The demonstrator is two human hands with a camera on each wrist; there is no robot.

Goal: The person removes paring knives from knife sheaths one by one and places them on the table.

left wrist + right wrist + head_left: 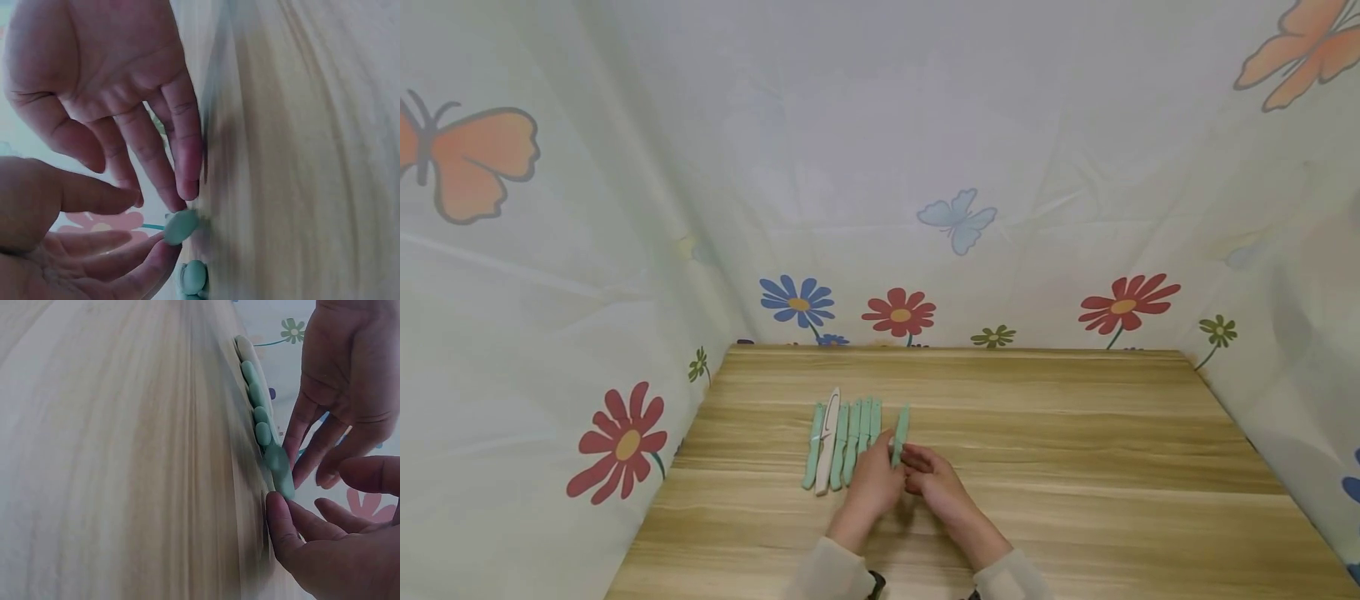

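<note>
Your two hands meet over a pale, wood-grain laminate worktop (pixel 1037 433), both working one slim mint-green plastic knife (pixel 900 434) that lies flat on the board, its length running away from you. Your left hand (pixel 874 483) rests its fingertips (pixel 187 184) on the near end of that piece; the fingers are nearly straight, the grip relaxed and wide rather than clamped. Your right hand (pixel 934 482) comes in from the other side, fingers lightly bent, the tips (pixel 278 515) touching the same rounded handle end; whether this grip pinches the piece or merely touches it, the views do not settle.

Just to the left of that knife, a neat row of matching mint-green plastic knives (pixel 850 437) lies side by side, parallel and touching, with smooth matte surfaces and rounded butts. Among them sits one cream-white plastic knife (pixel 828 440), longer than its neighbours, its tip reaching farther back. The single knife sits just apart from the row, a narrow strip of board between them.

A glossy white curtain printed with red and blue flowers and orange butterflies (pixel 625 250) walls in the worktop on three sides.
</note>
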